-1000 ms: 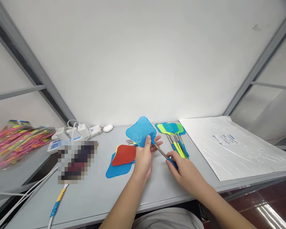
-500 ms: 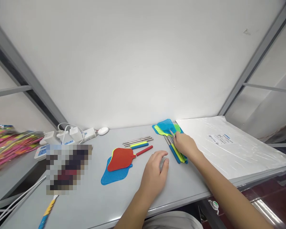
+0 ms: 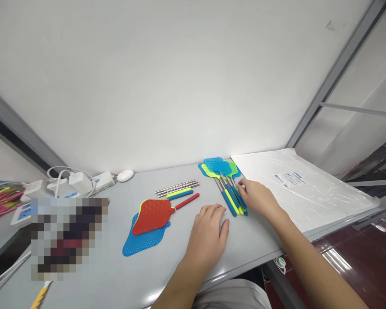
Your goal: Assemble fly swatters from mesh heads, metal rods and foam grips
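fly swatters (image 3: 230,193) lie on the gray bench (image 3: 173,244) by a white wall (image 3: 167,98). the left hand (image 3: 207,231) has a loose, empty grip. the right hand (image 3: 256,195) is beside them; i can't tell its grip.

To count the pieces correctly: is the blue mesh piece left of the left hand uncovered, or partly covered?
Partly covered: the red mesh piece overlaps the blue mesh piece, whose lower part shows.

White plugs (image 3: 80,182) sit left, a white package (image 3: 304,201) right.
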A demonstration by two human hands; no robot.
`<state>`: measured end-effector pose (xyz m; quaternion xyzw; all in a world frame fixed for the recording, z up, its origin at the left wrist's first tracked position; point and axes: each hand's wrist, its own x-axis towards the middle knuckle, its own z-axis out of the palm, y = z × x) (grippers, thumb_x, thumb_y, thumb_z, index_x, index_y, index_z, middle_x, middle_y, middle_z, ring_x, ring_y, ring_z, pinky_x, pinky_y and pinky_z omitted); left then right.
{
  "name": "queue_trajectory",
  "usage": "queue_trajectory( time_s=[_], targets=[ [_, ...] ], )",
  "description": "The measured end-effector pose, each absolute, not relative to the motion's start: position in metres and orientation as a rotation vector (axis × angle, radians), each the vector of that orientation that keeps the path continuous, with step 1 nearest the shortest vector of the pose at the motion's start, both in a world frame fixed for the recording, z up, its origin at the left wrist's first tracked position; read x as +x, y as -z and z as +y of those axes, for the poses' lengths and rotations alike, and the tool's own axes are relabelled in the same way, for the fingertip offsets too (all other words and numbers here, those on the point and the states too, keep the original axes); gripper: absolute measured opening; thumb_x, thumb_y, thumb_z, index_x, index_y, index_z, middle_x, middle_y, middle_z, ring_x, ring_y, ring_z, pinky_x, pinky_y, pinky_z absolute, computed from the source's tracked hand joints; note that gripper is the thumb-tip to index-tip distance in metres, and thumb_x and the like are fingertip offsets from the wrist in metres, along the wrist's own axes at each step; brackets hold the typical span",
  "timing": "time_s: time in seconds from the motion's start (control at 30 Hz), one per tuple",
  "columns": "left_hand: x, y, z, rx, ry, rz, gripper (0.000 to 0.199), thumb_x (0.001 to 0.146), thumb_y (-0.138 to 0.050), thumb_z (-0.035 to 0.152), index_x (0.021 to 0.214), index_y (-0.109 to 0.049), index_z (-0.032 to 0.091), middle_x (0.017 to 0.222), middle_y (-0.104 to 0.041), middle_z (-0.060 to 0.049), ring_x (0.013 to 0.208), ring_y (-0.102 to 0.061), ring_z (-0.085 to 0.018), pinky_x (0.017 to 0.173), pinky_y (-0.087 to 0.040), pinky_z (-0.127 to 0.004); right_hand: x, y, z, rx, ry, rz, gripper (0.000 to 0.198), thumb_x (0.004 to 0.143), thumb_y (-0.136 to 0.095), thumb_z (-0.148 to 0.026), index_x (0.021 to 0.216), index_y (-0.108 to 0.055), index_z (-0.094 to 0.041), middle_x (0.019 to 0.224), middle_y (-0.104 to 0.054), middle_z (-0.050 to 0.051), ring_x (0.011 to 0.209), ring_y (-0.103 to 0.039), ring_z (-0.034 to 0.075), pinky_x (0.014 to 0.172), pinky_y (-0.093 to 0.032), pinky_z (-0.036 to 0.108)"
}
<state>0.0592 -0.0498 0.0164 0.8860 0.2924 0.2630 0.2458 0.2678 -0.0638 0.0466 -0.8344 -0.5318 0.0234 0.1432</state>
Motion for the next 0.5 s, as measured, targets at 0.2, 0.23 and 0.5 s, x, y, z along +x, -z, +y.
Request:
queue_trajectory(
  time_s=[0.2,0.23,0.5],
  targets=[
    [0.088,-0.017,-0.042,2.573,-0.491,0.852,0.065,0.088,-0.054,0.043,0.146,-0.035,0.023,0.150,-0.039,-0.014,0.139,-0.030,-0.035,0.107,-0.029,-0.054,0.273,-0.023,-0.092,-2.146,-0.260,-1.527,0.031,0.096,-0.038,-0.041,0.102,-0.062,-0.021,0.075,-0.066,0.002,0.067,-0.061,0.018,0.060,-0.037,0.027],
    [0.095,-0.017,-0.038,2.587,-0.467,0.850,0.071,0.086,-0.058,0.046,0.148,-0.032,0.023,0.152,-0.035,-0.014,0.141,-0.026,-0.036,0.108,-0.026,-0.056,0.272,-0.020,-0.094,-2.106,-0.276,-1.523,0.032,0.096,-0.039,-0.042,0.104,-0.061,-0.021,0.073,-0.064,0.001,0.066,-0.060,0.018,0.060,-0.037,0.027],
    [0.118,-0.006,-0.011,2.618,-0.380,0.756,0.084,0.083,-0.055,0.060,0.152,-0.023,0.023,0.159,-0.020,-0.013,0.146,-0.014,-0.034,0.111,-0.016,-0.061,0.272,-0.005,-0.105,-1.845,-0.404,-1.532,0.038,0.090,-0.053,-0.043,0.121,-0.054,-0.021,0.075,-0.054,-0.003,0.067,-0.055,0.015,0.062,-0.042,0.027]
  ],
)
